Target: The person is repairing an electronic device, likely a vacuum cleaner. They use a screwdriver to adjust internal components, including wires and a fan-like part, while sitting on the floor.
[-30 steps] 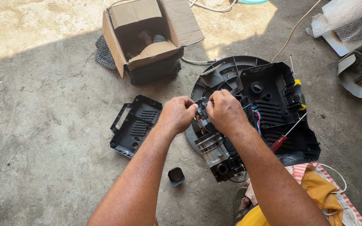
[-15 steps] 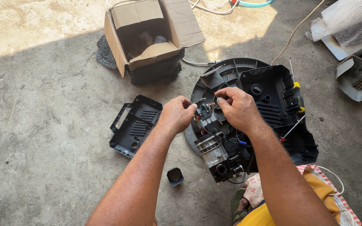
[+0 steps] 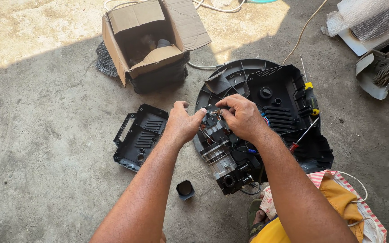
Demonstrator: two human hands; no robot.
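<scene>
An electric motor assembly with a silver finned body lies on a black plastic housing on the concrete floor. My left hand grips the top end of the motor from the left. My right hand pinches a small part with wires at the same top end. Blue and red wires run out beside my right hand. My forearms hide the lower left side of the motor.
A black plastic cover lies left of my hands. A small black cap sits near the motor. An open cardboard box stands behind. Two screwdrivers rest on the housing. Packaging lies at the far right.
My right hand has shifted its fingers on the motor's top end. My left hand keeps its grip. The view has drifted slightly.
</scene>
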